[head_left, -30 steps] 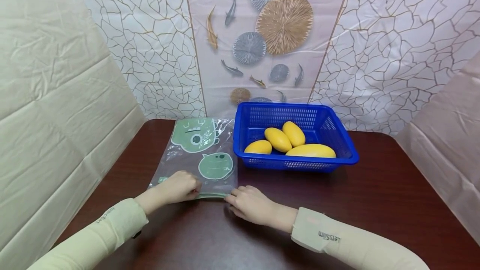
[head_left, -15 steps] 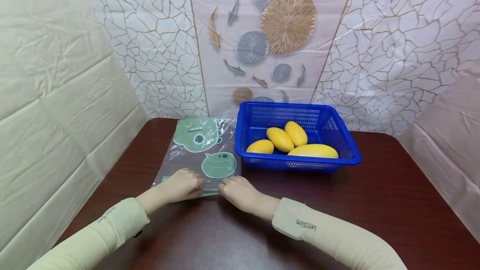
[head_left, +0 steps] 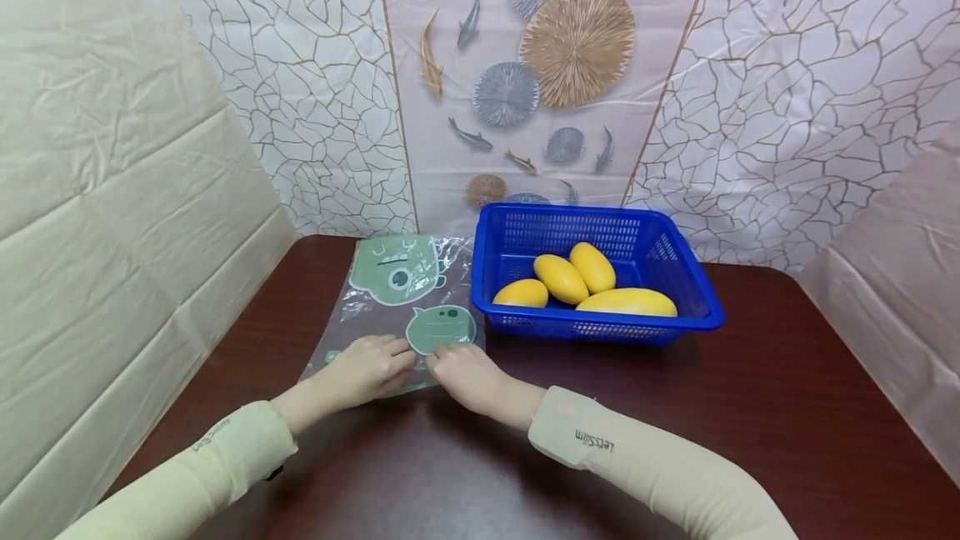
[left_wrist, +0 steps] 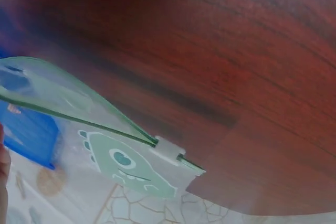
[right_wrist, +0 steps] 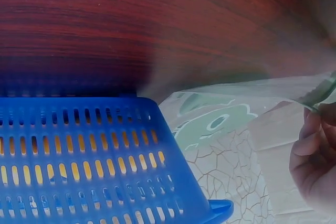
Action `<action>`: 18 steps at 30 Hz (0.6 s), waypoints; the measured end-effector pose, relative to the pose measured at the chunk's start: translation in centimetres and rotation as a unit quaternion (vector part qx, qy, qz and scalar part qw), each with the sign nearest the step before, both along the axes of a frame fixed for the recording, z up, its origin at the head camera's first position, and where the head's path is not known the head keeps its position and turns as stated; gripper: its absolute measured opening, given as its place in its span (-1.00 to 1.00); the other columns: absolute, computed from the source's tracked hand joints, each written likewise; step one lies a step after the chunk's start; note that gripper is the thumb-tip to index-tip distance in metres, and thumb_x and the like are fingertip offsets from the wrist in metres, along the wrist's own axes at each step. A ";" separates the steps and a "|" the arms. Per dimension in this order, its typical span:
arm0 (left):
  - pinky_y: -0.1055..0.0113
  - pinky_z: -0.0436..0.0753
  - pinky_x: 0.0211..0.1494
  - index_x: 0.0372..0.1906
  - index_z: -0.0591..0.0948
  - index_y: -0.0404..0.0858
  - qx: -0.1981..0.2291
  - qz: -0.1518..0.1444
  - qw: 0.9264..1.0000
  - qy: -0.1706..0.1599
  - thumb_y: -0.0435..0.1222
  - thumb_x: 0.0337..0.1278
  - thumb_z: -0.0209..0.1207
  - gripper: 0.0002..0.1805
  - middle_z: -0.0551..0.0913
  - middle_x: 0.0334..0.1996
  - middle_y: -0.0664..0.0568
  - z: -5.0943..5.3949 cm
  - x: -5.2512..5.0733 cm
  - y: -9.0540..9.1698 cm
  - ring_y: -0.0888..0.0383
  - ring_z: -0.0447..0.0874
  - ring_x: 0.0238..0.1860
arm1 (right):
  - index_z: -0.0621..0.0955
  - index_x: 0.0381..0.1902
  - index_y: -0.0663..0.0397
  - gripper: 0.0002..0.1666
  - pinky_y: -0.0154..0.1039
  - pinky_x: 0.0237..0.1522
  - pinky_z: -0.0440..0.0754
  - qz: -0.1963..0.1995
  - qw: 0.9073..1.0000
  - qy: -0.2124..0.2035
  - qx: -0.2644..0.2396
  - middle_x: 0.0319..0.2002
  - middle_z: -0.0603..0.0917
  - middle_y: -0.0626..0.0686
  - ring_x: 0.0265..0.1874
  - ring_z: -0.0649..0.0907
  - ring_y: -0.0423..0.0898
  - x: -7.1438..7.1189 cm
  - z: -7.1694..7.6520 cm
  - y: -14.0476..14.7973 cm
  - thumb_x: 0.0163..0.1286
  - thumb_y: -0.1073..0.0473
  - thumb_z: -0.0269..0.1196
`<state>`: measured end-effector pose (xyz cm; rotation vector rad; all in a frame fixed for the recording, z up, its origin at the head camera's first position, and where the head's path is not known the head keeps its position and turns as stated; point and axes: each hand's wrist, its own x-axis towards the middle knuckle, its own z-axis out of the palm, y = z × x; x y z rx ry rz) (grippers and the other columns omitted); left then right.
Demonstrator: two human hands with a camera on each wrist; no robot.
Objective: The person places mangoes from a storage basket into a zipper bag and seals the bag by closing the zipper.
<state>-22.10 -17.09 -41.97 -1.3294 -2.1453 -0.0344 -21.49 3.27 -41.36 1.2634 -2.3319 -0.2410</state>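
Observation:
A clear zip bag (head_left: 358, 319) with green cartoon prints lies on the table, its near edge towards me. My left hand (head_left: 369, 369) grips this near edge, fingers curled. Close beside it, my right hand (head_left: 471, 375) pinches the same edge. In the left wrist view the bag's green-rimmed mouth gapes, and a white slider (left_wrist: 167, 150) sits near one end of the zip. In the right wrist view, curled fingers (right_wrist: 310, 150) pinch the green rim. The hands cover part of the near edge in the head view.
A blue plastic basket (head_left: 693, 294) stands right of the bag, close to its side. Several yellow mangoes (head_left: 561, 278) lie in it. Patterned cloth (head_left: 757, 107) hangs behind the dark wooden table (head_left: 780, 382), and plain cloth (head_left: 150, 232) hangs at the left.
My right hand has moved left along the bag's near edge, from its right corner to beside my left hand. The left hand has shifted only slightly; the basket stays in place.

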 end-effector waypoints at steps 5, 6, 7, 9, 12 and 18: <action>0.38 0.49 -0.56 -0.47 0.55 -0.19 -0.012 -0.022 1.000 0.015 -0.31 -0.27 0.40 -0.77 0.46 -0.57 0.11 -0.8 1.4 -0.1 0.20 0.47 -0.60 | 0.59 -0.42 0.01 -0.91 -0.32 -0.55 0.56 0.006 1.000 0.014 -0.026 -0.52 0.61 -0.08 -0.52 0.62 -0.20 -0.4 0.0 -0.1 0.16 0.33 0.21; 0.38 0.50 -0.54 -0.44 0.58 -0.20 -0.017 -0.021 1.000 0.014 -0.30 -0.28 0.41 -0.77 0.47 -0.56 0.11 -1.0 1.7 -0.1 0.20 0.49 -0.59 | 0.58 -0.43 0.02 -0.91 -0.32 -0.55 0.56 0.008 0.999 0.016 -0.032 -0.52 0.61 -0.08 -0.53 0.62 -0.20 -0.5 0.1 -0.1 0.16 0.33 0.22; 0.38 0.52 -0.53 -0.40 0.61 -0.21 -0.025 -0.017 0.999 0.010 -0.30 -0.29 0.41 -0.76 0.50 -0.55 0.11 -1.2 1.9 -0.2 0.20 0.51 -0.57 | 0.57 -0.44 0.02 -0.91 -0.33 -0.55 0.57 0.008 0.999 0.018 -0.038 -0.52 0.60 -0.08 -0.53 0.62 -0.20 -0.5 0.1 -0.1 0.16 0.33 0.22; 0.37 0.56 -0.47 -0.28 0.65 -0.23 -0.045 -0.001 0.999 -0.010 -0.29 -0.25 0.40 -0.71 0.56 -0.49 0.09 -1.8 2.4 -0.3 0.20 0.56 -0.51 | 0.56 -0.45 0.03 -0.90 -0.33 -0.54 0.58 0.006 0.999 0.020 -0.050 -0.52 0.60 -0.08 -0.53 0.62 -0.20 -0.7 0.3 -0.1 0.16 0.34 0.23; 0.35 0.60 -0.40 -0.12 0.65 -0.23 -0.078 0.028 0.994 -0.064 -0.27 -0.16 0.37 -0.64 0.62 -0.39 0.08 -2.3 2.8 -0.5 0.19 0.63 -0.41 | 0.55 -0.44 0.03 -0.90 -0.33 -0.52 0.59 0.000 0.997 0.020 -0.070 -0.51 0.61 -0.08 -0.51 0.63 -0.19 -0.9 0.7 -0.2 0.17 0.34 0.23; 0.31 0.62 -0.30 0.00 0.63 -0.18 -0.110 0.049 0.984 -0.133 -0.23 -0.05 0.32 -0.59 0.63 -0.29 0.09 -2.9 3.3 -1.1 0.16 0.64 -0.29 | 0.54 -0.43 0.03 -0.91 -0.35 -0.57 0.56 0.007 0.990 0.074 -0.116 -0.49 0.57 -0.05 -0.54 0.60 -0.18 -1.4 1.4 -0.6 0.17 0.32 0.23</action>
